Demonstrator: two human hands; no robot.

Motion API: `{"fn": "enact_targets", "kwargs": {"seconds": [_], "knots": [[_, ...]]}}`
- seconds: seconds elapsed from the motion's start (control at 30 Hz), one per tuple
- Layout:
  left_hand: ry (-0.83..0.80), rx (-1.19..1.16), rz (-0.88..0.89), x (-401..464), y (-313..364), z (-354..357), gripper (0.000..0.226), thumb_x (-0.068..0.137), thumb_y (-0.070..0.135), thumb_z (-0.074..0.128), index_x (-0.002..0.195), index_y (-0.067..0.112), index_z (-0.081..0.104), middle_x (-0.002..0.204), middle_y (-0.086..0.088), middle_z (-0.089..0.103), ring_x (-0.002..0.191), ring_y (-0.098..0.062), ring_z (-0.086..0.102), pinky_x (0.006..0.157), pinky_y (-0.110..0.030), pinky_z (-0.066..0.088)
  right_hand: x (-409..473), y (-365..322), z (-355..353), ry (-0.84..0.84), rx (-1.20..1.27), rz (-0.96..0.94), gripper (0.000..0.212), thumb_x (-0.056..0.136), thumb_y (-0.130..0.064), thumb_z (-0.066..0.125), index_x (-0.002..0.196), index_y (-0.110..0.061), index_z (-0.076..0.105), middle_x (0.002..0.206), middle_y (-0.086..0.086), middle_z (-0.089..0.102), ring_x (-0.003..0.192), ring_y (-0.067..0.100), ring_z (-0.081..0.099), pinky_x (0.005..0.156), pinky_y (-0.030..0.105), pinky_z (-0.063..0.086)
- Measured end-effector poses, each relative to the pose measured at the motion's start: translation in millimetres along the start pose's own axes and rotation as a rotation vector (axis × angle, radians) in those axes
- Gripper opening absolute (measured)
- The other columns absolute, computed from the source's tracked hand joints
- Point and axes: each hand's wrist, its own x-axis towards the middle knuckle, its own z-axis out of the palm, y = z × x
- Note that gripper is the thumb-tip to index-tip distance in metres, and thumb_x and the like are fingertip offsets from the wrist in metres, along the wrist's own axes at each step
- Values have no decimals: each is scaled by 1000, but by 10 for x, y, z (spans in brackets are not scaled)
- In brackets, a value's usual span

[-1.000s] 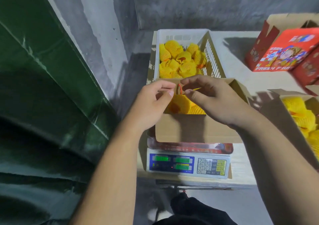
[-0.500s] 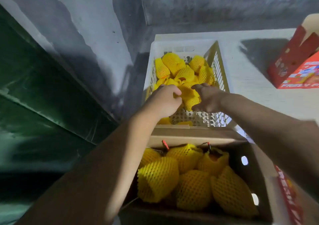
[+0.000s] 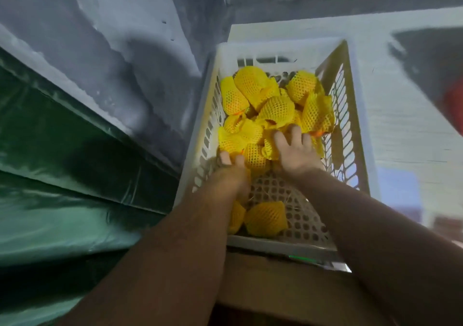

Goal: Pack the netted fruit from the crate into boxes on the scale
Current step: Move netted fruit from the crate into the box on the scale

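Observation:
A white slatted crate (image 3: 275, 49) stands on the pale table and holds several fruits in yellow foam netting (image 3: 276, 108), heaped toward its far end. Two more netted fruits (image 3: 265, 218) lie at its near end. Both my hands are inside the crate. My left hand (image 3: 231, 169) is curled down over a netted fruit (image 3: 255, 156) by the left wall. My right hand (image 3: 297, 151) lies with fingers spread on the heap, its fingertips sunk among the nets. The brown cardboard box's (image 3: 275, 288) far flap shows at the bottom; its inside is out of view.
A grey wall and a shiny green sheet (image 3: 75, 175) close off the left side. The pale table (image 3: 400, 125) runs to the right of the crate. A blurred red box (image 3: 453, 105) sits at the right edge.
The view has tipped forward over the crate, so the box's contents have left the frame. Both hands have sunk deeper into the fruit heap, the right one spreading its fingers.

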Motion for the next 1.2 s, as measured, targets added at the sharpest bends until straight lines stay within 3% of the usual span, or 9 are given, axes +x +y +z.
{"fn": "enact_targets", "kwargs": {"seconds": [0.17,0.27,0.43,0.6,0.77,0.83,0.9,1.03,1.2], "knots": [[177,8,33,64,-42,186,75,93,26,73,150,27,25,160,-12,7,135,-42,42,100,-46,47,27,-35,-16,42,5,-23,53,98,-15,57,138,-26,23,151,10,24,125,46,44,101,53,44],[328,91,98,93,-10,211,75,90,28,75,148,22,29,149,-14,27,121,-38,51,96,-43,51,27,-56,-53,-3,-14,2,65,97,-23,64,145,-31,20,151,9,23,128,44,39,102,51,43],[254,81,32,97,61,210,79,91,12,76,153,26,29,150,-16,20,121,-38,51,101,-45,52,1,-97,-93,-107,-18,40,77,91,-32,75,146,-39,21,155,14,14,138,46,30,111,51,38],[236,205,17,123,96,238,81,91,10,70,154,30,24,154,-15,20,131,-42,43,103,-48,51,-16,-119,-90,-157,23,63,86,85,-35,82,144,-38,20,149,13,27,135,43,37,106,48,43],[250,269,-29,216,97,316,84,89,22,73,153,29,19,153,-13,18,136,-43,36,111,-48,41,-23,-121,-95,-167,121,79,83,82,-70,65,146,-39,21,151,7,27,133,46,42,93,52,47],[252,188,-59,248,99,312,68,99,21,61,155,26,24,154,-15,18,139,-44,33,115,-49,37,-11,-116,-94,-191,161,90,83,82,-74,55,149,-39,21,155,6,26,136,48,39,90,53,46],[235,190,-55,270,116,275,65,100,18,60,156,26,27,153,-16,18,140,-44,32,114,-50,39,0,-109,-110,-221,213,117,83,81,-73,54,150,-39,23,157,6,25,138,48,37,94,55,46],[163,300,-44,271,183,189,94,86,15,78,159,29,19,156,-15,18,136,-44,40,94,-46,53,-10,-83,-112,-220,217,130,76,82,-53,73,141,-41,28,147,8,31,135,46,40,92,53,48],[167,495,-4,281,268,188,95,88,30,75,161,28,15,158,-14,32,145,-43,33,112,-49,36,-22,-25,-60,-171,232,144,72,83,-43,78,138,-38,30,144,9,32,132,45,42,89,52,49]]}}
